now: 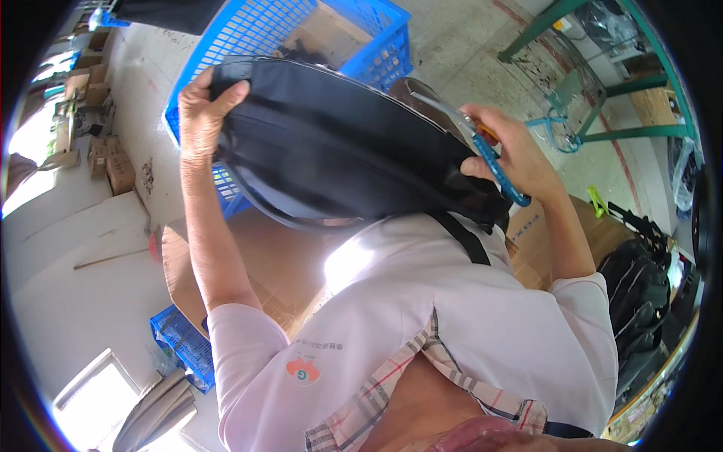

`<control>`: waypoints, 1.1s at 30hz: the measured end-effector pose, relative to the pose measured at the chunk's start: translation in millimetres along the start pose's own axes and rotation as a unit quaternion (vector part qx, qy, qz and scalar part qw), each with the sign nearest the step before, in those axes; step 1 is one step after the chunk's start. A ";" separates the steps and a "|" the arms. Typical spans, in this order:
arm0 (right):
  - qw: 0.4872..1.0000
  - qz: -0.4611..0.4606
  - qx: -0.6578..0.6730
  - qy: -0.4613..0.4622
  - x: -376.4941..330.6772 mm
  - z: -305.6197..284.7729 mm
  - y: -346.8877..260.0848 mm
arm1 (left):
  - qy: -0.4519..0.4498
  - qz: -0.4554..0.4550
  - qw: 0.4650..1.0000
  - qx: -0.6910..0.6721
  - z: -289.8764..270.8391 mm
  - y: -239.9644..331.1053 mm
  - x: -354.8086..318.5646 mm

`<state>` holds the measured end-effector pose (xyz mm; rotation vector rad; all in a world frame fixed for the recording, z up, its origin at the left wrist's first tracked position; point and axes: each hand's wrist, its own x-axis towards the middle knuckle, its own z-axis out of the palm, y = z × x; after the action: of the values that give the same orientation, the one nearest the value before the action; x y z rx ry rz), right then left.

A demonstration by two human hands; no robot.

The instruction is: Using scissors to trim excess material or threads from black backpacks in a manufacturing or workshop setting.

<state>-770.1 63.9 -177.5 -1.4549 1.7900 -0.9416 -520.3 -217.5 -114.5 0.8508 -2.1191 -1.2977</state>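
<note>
A black bag (324, 143) with a smooth panel, a long zipper edge and a hanging strap is stretched between my hands, in front of my body. My left hand (207, 113) is closed on its left end, thumb on the near face. At the bag's right end, my right hand (512, 151) is closed round what look like scissors (493, 167), with a blue handle, a bit of orange and a silver blade reaching over the bag's upper edge. The thumb of that hand rests close to the bag; whether it also grips the fabric is unclear.
Behind the bag stands a blue plastic crate (388, 45) with cardboard and dark pieces inside. An open cardboard box (184, 264) sits below the bag. Green metal table legs (542, 30) rise at the far right. Black bags (640, 294) are piled at my right.
</note>
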 end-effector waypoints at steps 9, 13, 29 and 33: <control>0.992 -0.106 -0.062 0.014 55.1 21.4 -35.2 | -0.002 -0.017 1.000 0.005 6.3 10.6 -11.9; 0.985 -0.133 -0.106 0.025 64.2 27.9 -37.0 | -0.006 -0.016 0.999 0.035 -0.1 5.2 -14.0; 0.975 -0.168 -0.128 0.063 75.6 40.4 -42.3 | -0.002 -0.027 0.999 -0.017 -3.1 -20.8 -16.0; 0.971 -0.178 -0.149 0.057 83.1 39.0 -41.7 | -0.001 -0.014 0.999 -0.033 1.5 -12.8 -17.4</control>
<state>-731.0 -28.5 -166.6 -1.9987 1.8475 -0.9751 -506.4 -208.3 -128.4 0.8561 -2.0607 -1.3751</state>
